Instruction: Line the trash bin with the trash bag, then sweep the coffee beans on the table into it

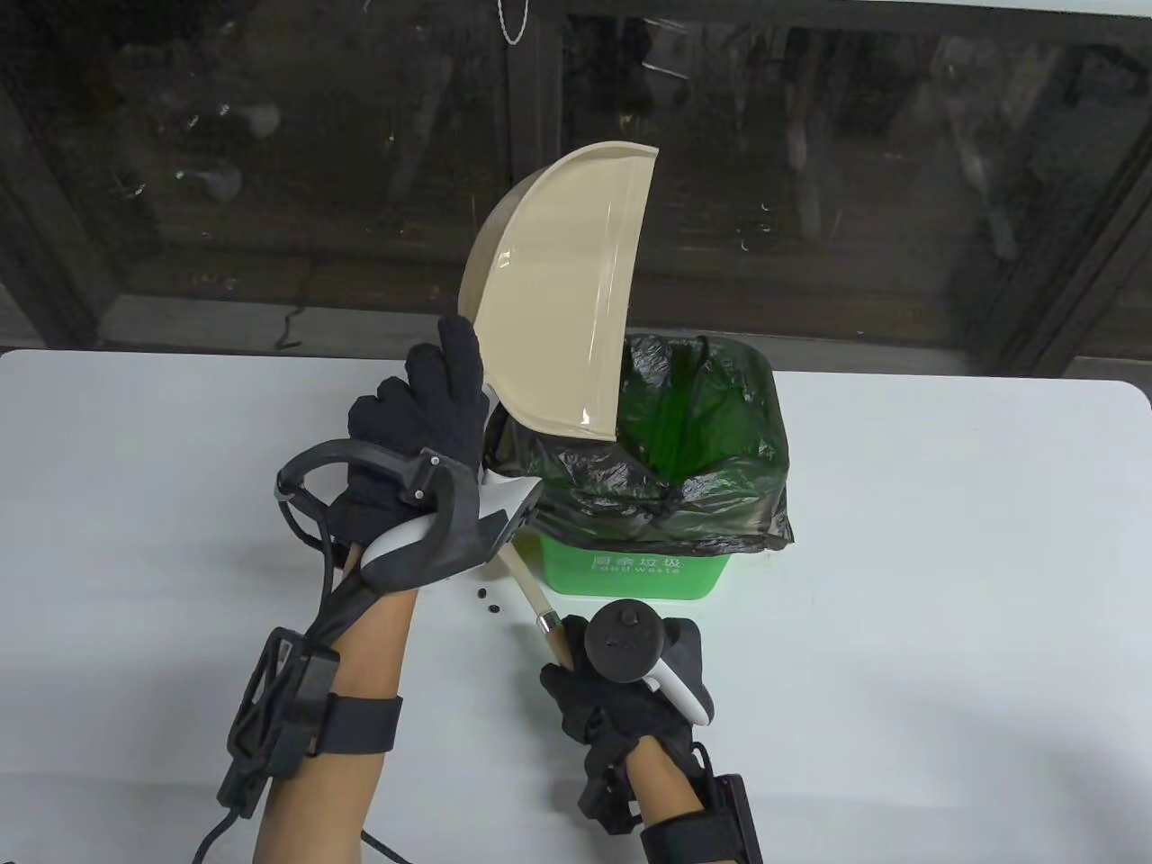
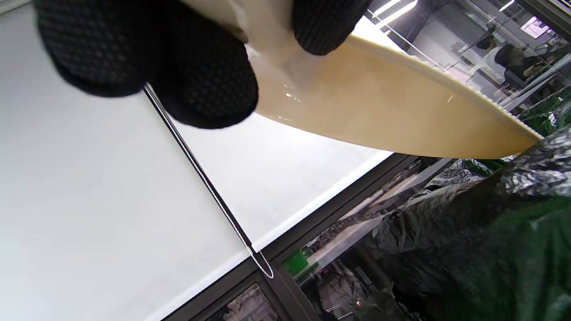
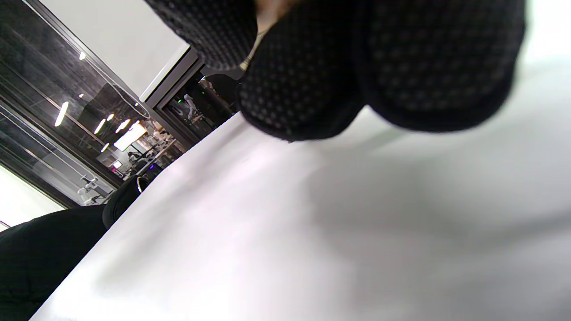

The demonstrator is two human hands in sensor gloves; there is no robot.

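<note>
Nearest to me, my right hand (image 1: 621, 693) is wrapped around the wooden handle of a small brush (image 1: 544, 621), which angles up toward the bin; the brush head is hidden behind my left hand. Just beyond it, a few dark coffee beans (image 1: 488, 601) lie on the white tabletop (image 1: 945, 585), just in front of the bin, so I judge sweeping incomplete.

Further out, my left hand (image 1: 423, 432) grips the handle of the beige plastic dustpan (image 1: 558, 297), which is raised and tipped on edge above the bin's near-left rim. Its visible inner face is bare, so I judge its load discharged.

Beyond, the green plastic trash bin (image 1: 630, 569) stands upright, lined with the dark translucent trash bag (image 1: 720, 468), whose edge is folded over the rim. Lining is complete. Remaining: collect the stray beans.
</note>
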